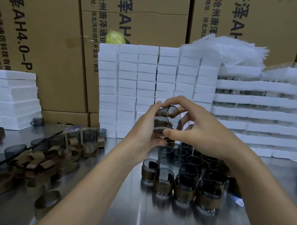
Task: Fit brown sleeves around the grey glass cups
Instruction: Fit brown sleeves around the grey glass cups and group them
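Note:
Above the steel table, both my hands hold one grey glass cup (167,121), tilted on its side with its mouth facing right. My left hand (148,129) grips its base end, where a brown sleeve (161,113) wraps part of the glass. My right hand (193,129) curls its fingers and thumb round the rim end. Below my hands stand several grey cups (188,172), the nearer ones wearing brown sleeves (163,183). A heap of loose brown sleeves (40,165) lies at the left, with bare grey cups (89,135) behind it.
Stacks of small white boxes (145,88) form a wall behind my hands. White foam trays (258,115) holding glassware are piled at right, more foam slabs (14,98) at left. Large cardboard cartons (50,48) fill the back. The steel table (123,204) shows in front.

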Available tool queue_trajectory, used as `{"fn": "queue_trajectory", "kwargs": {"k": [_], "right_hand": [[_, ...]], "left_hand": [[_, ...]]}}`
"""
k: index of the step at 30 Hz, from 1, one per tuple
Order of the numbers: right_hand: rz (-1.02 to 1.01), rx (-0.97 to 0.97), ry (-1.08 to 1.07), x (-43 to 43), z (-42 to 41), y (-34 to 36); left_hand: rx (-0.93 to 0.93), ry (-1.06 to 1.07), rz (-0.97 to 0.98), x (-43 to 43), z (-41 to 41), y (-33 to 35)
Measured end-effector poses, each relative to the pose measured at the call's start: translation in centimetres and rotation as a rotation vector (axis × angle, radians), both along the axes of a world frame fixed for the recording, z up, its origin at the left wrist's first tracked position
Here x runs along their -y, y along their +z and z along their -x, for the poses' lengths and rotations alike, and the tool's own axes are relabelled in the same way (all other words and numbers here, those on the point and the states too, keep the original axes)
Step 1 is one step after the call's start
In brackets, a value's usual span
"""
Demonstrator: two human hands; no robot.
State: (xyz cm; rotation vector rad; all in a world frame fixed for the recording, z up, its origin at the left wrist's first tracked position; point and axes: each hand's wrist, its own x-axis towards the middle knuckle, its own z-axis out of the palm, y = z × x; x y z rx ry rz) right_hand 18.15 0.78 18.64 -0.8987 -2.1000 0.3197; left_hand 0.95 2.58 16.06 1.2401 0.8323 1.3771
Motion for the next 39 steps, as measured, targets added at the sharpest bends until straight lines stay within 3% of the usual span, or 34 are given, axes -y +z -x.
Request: {"fn": "queue_trajectory", "kwargs": {"k": [6,11,14,16,19,21,24,27,34,39], "right_hand": [[0.014,0.051,-0.075,-0.3,-0.2,-0.3],[0.166,-0.072,-0.033,-0.3,-0.6,-0.3],[0.217,-0.124,-0.085,-0.3,-1.3,-0.1],[0.231,-0.119,-0.112,-0.1,-1.8,0.0],[0.246,-0.097,-0.116,0.1,-2.1,0.3],[0.248,-0.072,-0.112,0.3,-2.1,0.4],[0.247,-0.035,-0.111,0.4,-2.1,0.4],[0.253,-0.014,-0.11,0.4,-2.1,0.4],[0.257,0.003,-0.124,0.2,-2.5,0.4],[0.248,-0.003,-0.129,-0.5,-2.8,0.2]], "left_hand": [[-0.199,0.085,-0.11,0.0,-0.7,-0.6],[-0.285,0.102,-0.236,-1.7,-0.3,-1.8],[-0.419,0.273,-0.285,-4.4,2.4,-2.8],[-0.592,0.525,-0.285,-6.5,5.4,-4.5],[-1.135,0.901,-0.143,-9.1,10.7,-8.5],[-1.368,0.933,0.026,-10.1,13.6,-10.7],[-1.544,0.845,0.264,-10.6,15.9,-12.9],[-1.668,0.888,0.207,-10.4,16.4,-14.0],[-1.658,0.847,0.208,-9.9,16.0,-13.1],[-1.301,0.676,0.159,-9.5,15.0,-10.2]]}}
